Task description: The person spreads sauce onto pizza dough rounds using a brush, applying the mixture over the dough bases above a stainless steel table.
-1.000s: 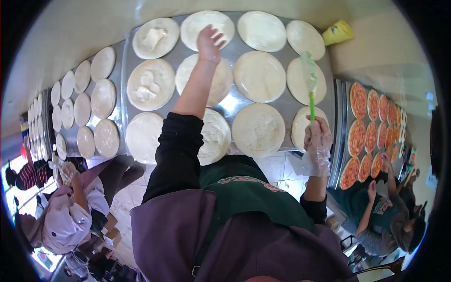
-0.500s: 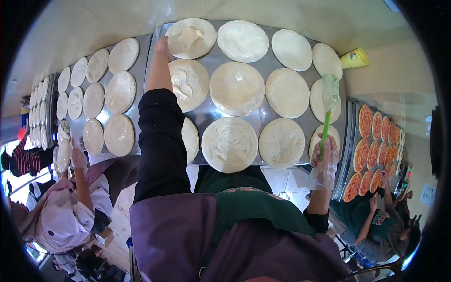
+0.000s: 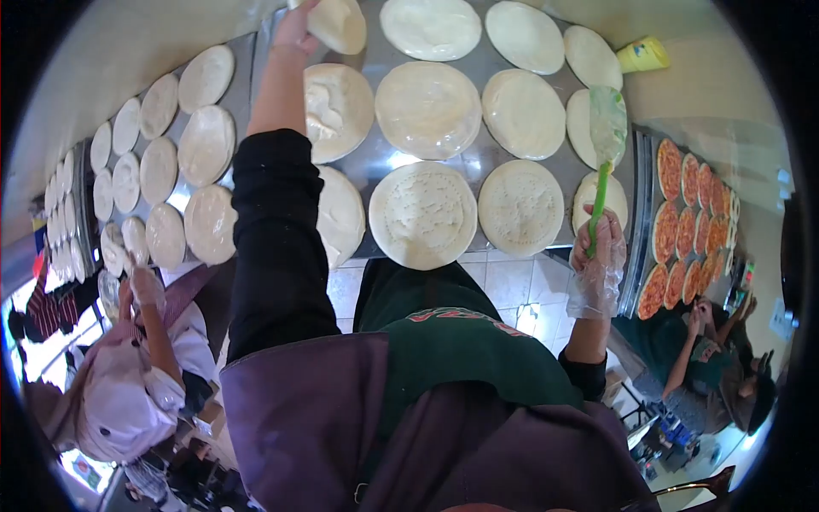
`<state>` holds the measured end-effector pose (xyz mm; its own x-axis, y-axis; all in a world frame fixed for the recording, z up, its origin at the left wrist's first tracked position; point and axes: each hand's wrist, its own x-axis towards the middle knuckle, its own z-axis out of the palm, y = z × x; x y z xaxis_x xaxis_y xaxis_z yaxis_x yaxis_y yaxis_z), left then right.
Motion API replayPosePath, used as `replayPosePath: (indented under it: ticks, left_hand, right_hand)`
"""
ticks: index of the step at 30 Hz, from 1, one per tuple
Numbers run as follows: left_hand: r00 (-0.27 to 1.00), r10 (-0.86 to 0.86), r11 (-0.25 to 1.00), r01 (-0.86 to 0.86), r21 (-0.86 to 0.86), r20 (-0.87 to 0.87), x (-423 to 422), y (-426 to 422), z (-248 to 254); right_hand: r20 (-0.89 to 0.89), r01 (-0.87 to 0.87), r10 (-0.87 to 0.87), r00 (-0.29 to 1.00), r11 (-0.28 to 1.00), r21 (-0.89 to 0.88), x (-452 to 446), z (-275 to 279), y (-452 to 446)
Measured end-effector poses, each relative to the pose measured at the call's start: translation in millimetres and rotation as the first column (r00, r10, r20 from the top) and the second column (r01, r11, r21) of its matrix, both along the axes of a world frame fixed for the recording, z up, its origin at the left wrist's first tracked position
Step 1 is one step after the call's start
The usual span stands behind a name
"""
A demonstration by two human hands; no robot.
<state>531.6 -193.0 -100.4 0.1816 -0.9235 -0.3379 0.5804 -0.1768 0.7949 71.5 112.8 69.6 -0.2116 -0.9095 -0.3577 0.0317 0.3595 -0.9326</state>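
At the top left of the metal table (image 3: 388, 85), my left hand (image 3: 295, 31) grips the edge of a dough round (image 3: 339, 24), which looks tilted. Below it lies a round with a white dollop (image 3: 334, 111). My right hand (image 3: 599, 256), in a clear plastic glove, is closed on the green handle of a spatula (image 3: 601, 200). Its blade (image 3: 607, 124), smeared with something pale, is above the rounds at the table's right side. Several more rounds lie in rows, one of them dotted with holes (image 3: 423, 213).
A yellow container (image 3: 643, 55) is at the table's back right corner. Sauced rounds (image 3: 668, 230) fill a table on the right, beside a co-worker (image 3: 708, 367). Another co-worker (image 3: 128, 384) stands at the left by a table of plain rounds (image 3: 206, 145).
My left hand moved from over the middle rounds to the back left round, whose edge is now lifted. The view has shifted. My right hand still holds the spatula.
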Motion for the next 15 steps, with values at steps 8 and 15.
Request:
replayPosePath:
  ticks: [8, 15]
  left_hand:
    - [0.869, -0.081, 0.813, -0.225, -0.538, -0.487, -79, 173, 94]
    - [0.583, -0.182, 0.781, -0.404, -0.477, -0.792, -163, 293, 79]
  right_hand:
    - [-0.108, -0.209, 0.193, 0.975, 0.962, -0.174, -2, 2, 26]
    - [-0.432, -0.441, 0.300, 0.851, 0.855, -0.274, 10, 3, 56]
